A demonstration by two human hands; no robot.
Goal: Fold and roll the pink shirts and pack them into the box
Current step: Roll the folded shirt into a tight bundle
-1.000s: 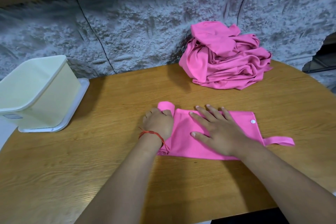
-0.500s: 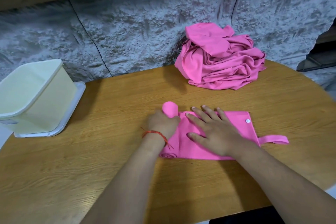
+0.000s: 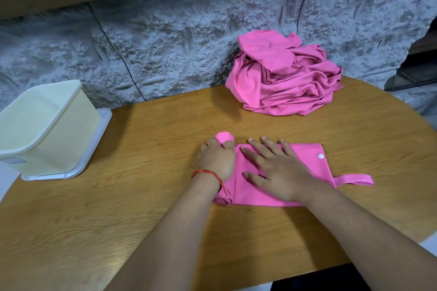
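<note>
Wooden worktop (image 3: 118, 220) with a rounded edge, set against a rough grey stone-look wall (image 3: 165, 42).

Mid-worktop: folded pink shirt (image 3: 307, 160), flat as a long narrow panel running left to right. Left end wound into a tight roll (image 3: 224, 137). Far tip of the roll poking out beyond the knuckles, near tip showing below the wrist at the front edge of the panel. Rest of the panel unrolled and flat on the wood. White snap (image 3: 320, 156) near the far right corner. Thin pink strap (image 3: 354, 179) trailing off the right end onto bare wood.

Left hand (image 3: 216, 160): on top of the roll, fingers (image 3: 209, 145) curled down over it, gripping the rolled cloth. Red thread band (image 3: 208, 173) around the wrist.

Right hand (image 3: 279, 172): palm down on the flat part of the shirt, just beside the left hand. Fingers (image 3: 259, 150) straight and spread, pressing the cloth to the wood, nothing grasped.

Far right, against the wall: loose heap of pink shirts (image 3: 283, 82), crumpled and unfolded, well apart from the folded one.

Far left: cream plastic box (image 3: 47, 125), top open, standing on a flat white piece (image 3: 105, 117). Lid or tray, cannot tell which. Folded shirt outside the box and well apart from it, with bare worktop between.
</note>
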